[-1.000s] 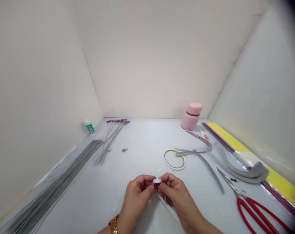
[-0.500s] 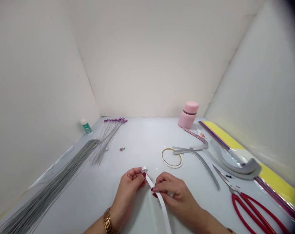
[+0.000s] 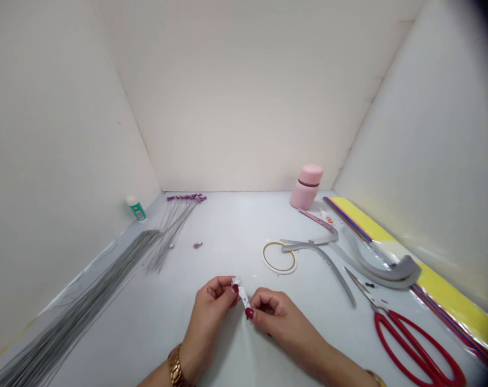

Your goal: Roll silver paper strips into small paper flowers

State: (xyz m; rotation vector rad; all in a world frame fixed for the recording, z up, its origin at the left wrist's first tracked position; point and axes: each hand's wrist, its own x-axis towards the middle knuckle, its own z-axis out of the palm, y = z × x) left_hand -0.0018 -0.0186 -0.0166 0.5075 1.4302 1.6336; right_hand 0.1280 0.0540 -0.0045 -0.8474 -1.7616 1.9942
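Observation:
A narrow paper strip [image 3: 244, 296], white with small dark marks, spans the short gap between my two hands. My left hand [image 3: 212, 305] pinches its rolled or folded upper end between thumb and forefinger. My right hand [image 3: 276, 318] has closed on the strip lower down, its thumb pressed on it. Whatever length lies beyond the right thumb is hidden behind that hand. Just ahead of my hands lies a white ring of tape [image 3: 279, 270] with a yellowish core.
Grey wires [image 3: 102, 301] and purple-tipped stems [image 3: 175, 220] lie left, near a glue stick [image 3: 136, 208]. Small balls [image 3: 197, 245] sit mid-table. Rightward are curled grey strips [image 3: 338, 274], a pink flask [image 3: 306, 188], red-handled scissors [image 3: 409, 344] and yellow wrapped sheets [image 3: 437, 282].
The strip has turned from its plain white face to its marked face. Its long tail, which hung below my right hand, no longer shows. The view has shifted slightly.

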